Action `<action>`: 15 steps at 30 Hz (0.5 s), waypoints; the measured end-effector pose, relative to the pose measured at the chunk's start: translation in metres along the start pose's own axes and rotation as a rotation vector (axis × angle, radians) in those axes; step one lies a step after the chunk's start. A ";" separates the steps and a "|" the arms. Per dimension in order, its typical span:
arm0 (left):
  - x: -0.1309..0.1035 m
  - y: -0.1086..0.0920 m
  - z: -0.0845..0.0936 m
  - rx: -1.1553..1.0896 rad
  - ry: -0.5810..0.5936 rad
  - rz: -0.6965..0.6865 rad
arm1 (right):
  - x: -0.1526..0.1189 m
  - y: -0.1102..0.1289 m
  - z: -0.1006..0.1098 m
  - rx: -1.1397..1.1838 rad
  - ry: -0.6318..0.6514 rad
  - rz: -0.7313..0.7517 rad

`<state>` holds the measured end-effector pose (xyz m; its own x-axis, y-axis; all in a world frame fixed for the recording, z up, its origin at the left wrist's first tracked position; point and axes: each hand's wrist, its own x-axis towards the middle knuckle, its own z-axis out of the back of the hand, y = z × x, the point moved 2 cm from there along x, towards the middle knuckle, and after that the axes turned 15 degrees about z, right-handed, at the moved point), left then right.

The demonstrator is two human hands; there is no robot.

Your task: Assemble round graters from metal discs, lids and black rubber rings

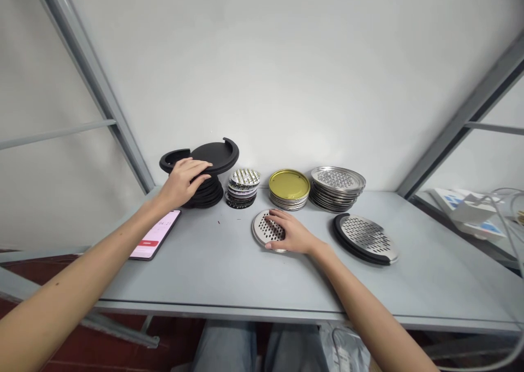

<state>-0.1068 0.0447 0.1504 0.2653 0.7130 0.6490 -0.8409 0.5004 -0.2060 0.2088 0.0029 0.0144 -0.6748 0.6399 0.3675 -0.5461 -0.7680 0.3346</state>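
I see a plain white wall (286, 60) behind a grey table (229, 268). Grey metal bars (94, 82) slant up at both sides. Dark red floor (49, 355) shows below the table's front edge. The light is even and soft.

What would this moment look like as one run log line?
left hand: on top black ring of stack | right hand: flat on perforated metal disc | table: gold lid stack, phone

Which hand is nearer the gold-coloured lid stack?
Right. The right hand rests on a perforated metal disc just in front of the gold-coloured lid stack; the left hand is farther left, on the black ring stack.
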 end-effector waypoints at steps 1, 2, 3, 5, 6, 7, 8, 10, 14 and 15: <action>-0.001 -0.002 0.000 0.001 0.007 -0.022 | 0.000 0.001 0.000 0.000 0.007 -0.006; -0.003 -0.003 0.000 0.003 0.016 -0.043 | 0.000 0.001 0.001 0.000 0.013 -0.012; -0.004 -0.005 -0.001 0.006 0.028 -0.063 | 0.000 0.001 0.001 0.000 0.017 -0.017; -0.007 -0.009 -0.003 0.011 0.049 -0.092 | 0.000 0.001 0.001 0.000 0.017 -0.017; -0.009 -0.011 -0.004 0.013 0.057 -0.104 | 0.000 0.001 0.001 0.000 0.013 -0.013; -0.011 -0.013 -0.006 0.012 0.059 -0.117 | 0.000 0.001 0.001 -0.001 0.008 -0.008; -0.012 -0.015 -0.007 0.008 0.054 -0.129 | 0.000 0.000 0.001 -0.002 0.003 -0.003; -0.016 -0.019 -0.011 -0.004 0.033 -0.154 | 0.000 0.000 0.001 -0.002 -0.003 0.004; -0.027 -0.030 -0.018 -0.024 0.001 -0.213 | 0.000 0.001 0.001 0.000 0.005 -0.001; -0.030 -0.034 -0.019 -0.029 -0.003 -0.242 | 0.000 0.001 0.001 0.000 0.010 -0.006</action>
<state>-0.0771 0.0157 0.1238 0.4560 0.5695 0.6840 -0.7393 0.6702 -0.0652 0.2091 0.0026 0.0159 -0.6764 0.6443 0.3569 -0.5504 -0.7641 0.3364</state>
